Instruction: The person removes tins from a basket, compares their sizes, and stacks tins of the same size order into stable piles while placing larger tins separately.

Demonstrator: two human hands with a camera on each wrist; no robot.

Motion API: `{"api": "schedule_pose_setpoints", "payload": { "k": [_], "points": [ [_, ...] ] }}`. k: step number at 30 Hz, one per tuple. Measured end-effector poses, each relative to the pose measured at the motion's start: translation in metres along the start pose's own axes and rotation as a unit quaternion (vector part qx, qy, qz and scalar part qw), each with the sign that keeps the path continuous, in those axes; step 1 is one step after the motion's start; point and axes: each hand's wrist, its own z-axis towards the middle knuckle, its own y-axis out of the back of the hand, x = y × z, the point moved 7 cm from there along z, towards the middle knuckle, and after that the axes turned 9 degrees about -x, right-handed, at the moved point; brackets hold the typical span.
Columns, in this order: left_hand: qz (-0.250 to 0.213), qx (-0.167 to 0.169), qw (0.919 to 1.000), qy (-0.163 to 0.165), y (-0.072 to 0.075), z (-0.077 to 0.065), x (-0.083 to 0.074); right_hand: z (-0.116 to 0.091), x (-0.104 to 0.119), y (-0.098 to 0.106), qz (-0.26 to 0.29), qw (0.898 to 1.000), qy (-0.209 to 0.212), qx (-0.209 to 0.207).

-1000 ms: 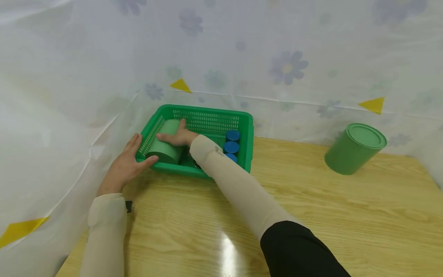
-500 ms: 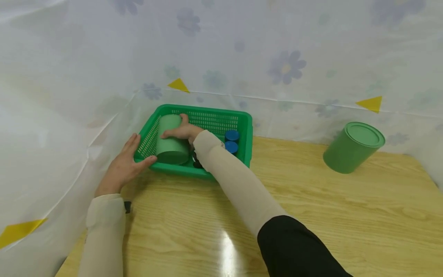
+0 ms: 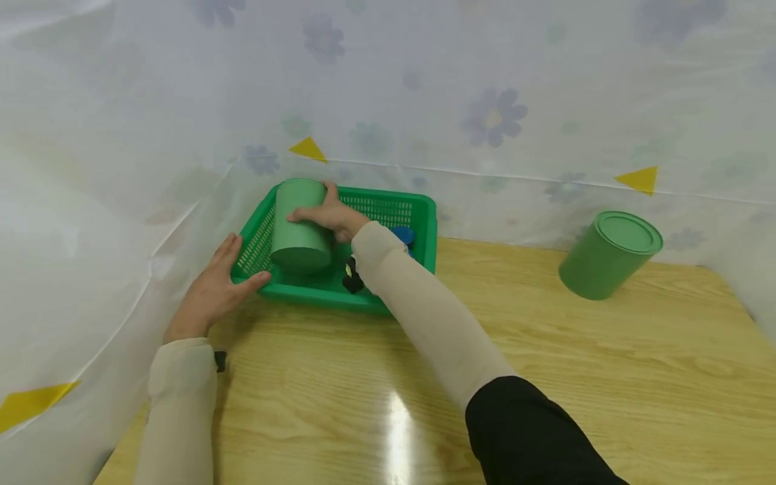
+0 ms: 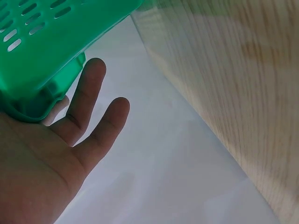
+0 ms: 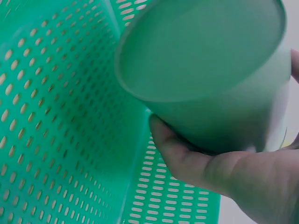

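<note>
My right hand grips a pale green cylindrical can from its right side, over the left part of a green plastic basket. In the right wrist view, the can is tilted above the slotted basket, with a finger curled beneath its side. At the basket's front-left corner, my left hand touches the rim, thumb and fingers spread. The left wrist view has that hand with its fingers loosely extended beside the basket corner. Blue-lidded containers in the basket are mostly hidden behind my right forearm.
Another green can with a lid stands on the wooden table at the right. A pale flower-print sheet hangs along the back and left, marked with yellow triangles.
The green can has risen from the basket's floor and shifted slightly back, held in my right hand. My left hand keeps its place on the basket corner.
</note>
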Motion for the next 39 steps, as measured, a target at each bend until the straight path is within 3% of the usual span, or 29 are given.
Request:
{"api": "schedule_pose_setpoints", "payload": {
  "k": [6,14,25,33,39],
  "points": [
    [-0.003,0.002,1.0,0.0,-0.001,-0.002,-0.002,-0.011,0.015,0.012,0.048,0.999,0.017,-0.019],
    [-0.006,-0.002,1.0,0.0,0.001,-0.002,0.001,-0.028,0.036,0.032,0.082,0.992,0.079,-0.048],
    [-0.005,-0.01,0.9999,-0.006,0.004,-0.004,0.007,-0.049,0.04,0.05,0.165,0.977,0.129,-0.033],
    [-0.003,-0.002,1.0,-0.008,0.002,-0.003,0.009,-0.073,0.035,0.075,0.128,0.969,0.208,-0.037],
    [0.005,0.002,0.9999,-0.01,0.003,-0.001,0.009,-0.1,0.033,0.098,0.123,0.952,0.272,-0.064]
  ]
}}
